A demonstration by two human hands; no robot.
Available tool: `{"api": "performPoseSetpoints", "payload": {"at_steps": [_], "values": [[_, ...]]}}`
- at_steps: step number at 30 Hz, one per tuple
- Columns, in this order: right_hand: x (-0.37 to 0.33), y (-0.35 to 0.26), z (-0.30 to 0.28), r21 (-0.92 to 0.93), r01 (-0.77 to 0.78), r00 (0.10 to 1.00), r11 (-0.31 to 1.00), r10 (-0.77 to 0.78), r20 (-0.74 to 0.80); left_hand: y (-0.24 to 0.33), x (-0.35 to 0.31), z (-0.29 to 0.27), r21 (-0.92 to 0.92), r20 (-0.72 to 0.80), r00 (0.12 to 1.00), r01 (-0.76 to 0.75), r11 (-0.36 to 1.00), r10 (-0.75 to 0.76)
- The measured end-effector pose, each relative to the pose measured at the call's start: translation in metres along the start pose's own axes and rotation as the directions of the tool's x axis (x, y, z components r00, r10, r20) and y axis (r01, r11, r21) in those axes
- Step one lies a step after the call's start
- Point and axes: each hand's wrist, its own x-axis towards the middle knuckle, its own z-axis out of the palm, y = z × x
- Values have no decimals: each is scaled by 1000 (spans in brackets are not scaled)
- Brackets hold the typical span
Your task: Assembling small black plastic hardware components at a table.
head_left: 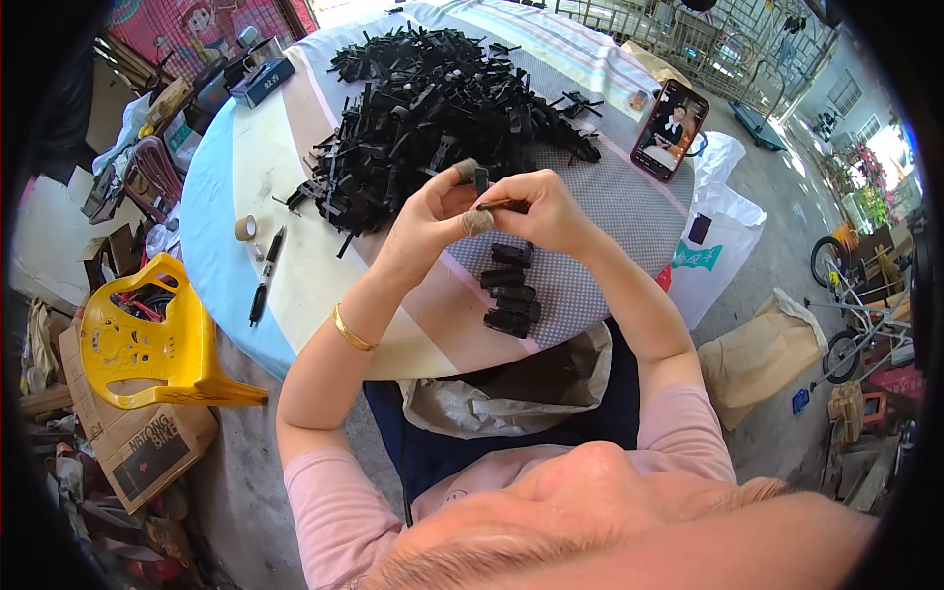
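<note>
The left hand (433,218), two fingertips wrapped in greyish tan, grips a small black plastic piece (481,181) above the round, striped-cloth table (224,169); the right hand (551,211) pinches a thin brown strip (507,205) beside it; a jumbled black plastic heap (423,108) lies beyond; chunky black blocks (510,293) line up nearer.

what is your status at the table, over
Left hand holding small black part. Right hand pinching thin brownish strip. Black pile just beyond hands.

Short pale-pink sleeves (329,501) and a gold bangle (351,331) go with 2 greyish-tan finger wraps (478,223) on the left hand (430,218).
</note>
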Motion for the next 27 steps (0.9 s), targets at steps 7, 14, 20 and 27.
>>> {"api": "performPoseSetpoints", "payload": {"at_steps": [7, 14, 20, 27], "values": [[-1, -10, 3, -90, 89, 994, 992, -83, 73, 5, -2, 5, -33, 6, 999, -31, 999, 31], [3, -5, -12, 255, -3, 982, 967, 52, -184, 2, 1, 6, 89, -164, 970, -164, 982, 177], [0, -2, 3, 112, -98, 994, 989, 103, -38, 3, -2, 8, 226, -153, 971, -145, 963, 182], [0, -5, 4, 84, -133, 991, 988, 133, 5, -4, -6, 17, 500, -198, 889, -271, 823, 413]]}}
